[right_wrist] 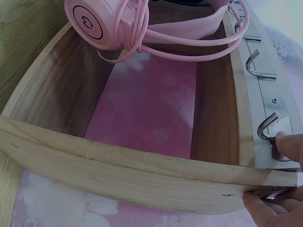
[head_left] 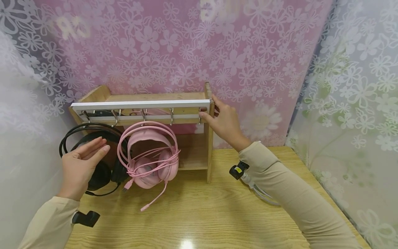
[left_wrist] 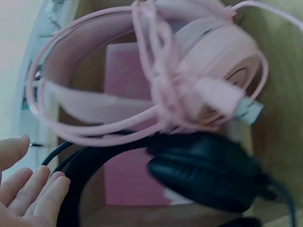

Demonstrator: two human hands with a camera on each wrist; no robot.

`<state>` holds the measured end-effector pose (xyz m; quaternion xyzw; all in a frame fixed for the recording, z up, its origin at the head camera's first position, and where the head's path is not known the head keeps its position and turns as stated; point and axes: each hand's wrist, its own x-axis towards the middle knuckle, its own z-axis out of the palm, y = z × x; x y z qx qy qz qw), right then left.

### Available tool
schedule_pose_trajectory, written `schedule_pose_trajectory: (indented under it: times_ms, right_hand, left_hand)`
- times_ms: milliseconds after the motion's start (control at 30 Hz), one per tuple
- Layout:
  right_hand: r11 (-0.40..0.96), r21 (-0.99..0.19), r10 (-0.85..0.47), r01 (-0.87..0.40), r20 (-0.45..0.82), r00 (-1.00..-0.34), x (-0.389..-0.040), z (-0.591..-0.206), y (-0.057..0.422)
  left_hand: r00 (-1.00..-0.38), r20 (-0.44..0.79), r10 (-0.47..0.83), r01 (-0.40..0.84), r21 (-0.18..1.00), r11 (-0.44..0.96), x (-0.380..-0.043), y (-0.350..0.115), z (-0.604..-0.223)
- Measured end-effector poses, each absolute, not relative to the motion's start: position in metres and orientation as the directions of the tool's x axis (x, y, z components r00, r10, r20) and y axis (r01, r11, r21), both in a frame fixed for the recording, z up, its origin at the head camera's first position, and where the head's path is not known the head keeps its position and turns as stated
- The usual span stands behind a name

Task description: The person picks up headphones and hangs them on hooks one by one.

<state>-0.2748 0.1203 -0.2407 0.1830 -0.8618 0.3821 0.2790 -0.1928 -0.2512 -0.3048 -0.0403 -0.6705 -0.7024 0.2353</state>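
A wooden shelf (head_left: pixel 209 148) stands against the wall, with a white hook rail (head_left: pixel 141 103) along its top front. My right hand (head_left: pixel 228 124) grips the shelf's upper right corner, thumb by the end hook (right_wrist: pixel 267 127) and fingers on the outer side panel. From the rail hang pink headphones (head_left: pixel 147 133), their cable wound round them, and black headphones (head_left: pixel 101 176) to their left. My left hand (head_left: pixel 82 162) is in front of the black headphones, fingers fairly straight and holding nothing. In the left wrist view its fingertips overlap the black headband (left_wrist: pixel 75 184).
The shelf stands on a wood-grain table (head_left: pixel 192 214). A bare metal hook (head_left: pixel 171 117) lies between the pink headphones and my right hand. White cable (head_left: pixel 264 197) runs beneath my right forearm. Flowered wall covering (head_left: pixel 174 45) rises behind and at both sides.
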Motion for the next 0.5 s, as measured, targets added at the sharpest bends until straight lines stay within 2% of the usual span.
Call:
schedule_pose_trajectory:
  times_ms: [200, 333, 500]
  right_hand:
    - [0.643, -0.551, -0.105, -0.533, 0.625, -0.773, -0.275, -0.24, 0.121]
    - [0.645, -0.549, -0.109, -0.531, 0.622, -0.775, -0.276, -0.24, 0.121]
    - [0.643, -0.55, -0.111, -0.533, 0.622, -0.776, -0.275, -0.24, 0.121]
  left_hand:
    - [-0.859, 0.423, -0.287, 0.454, 0.89, -0.047, -0.192, -0.262, -0.281]
    - [-0.854, 0.445, -0.269, 0.496, 0.853, -0.164, -0.195, -0.27, -0.267]
    - [-0.832, 0.439, -0.34, 0.536, 0.796, -0.282, -0.201, -0.278, -0.252]
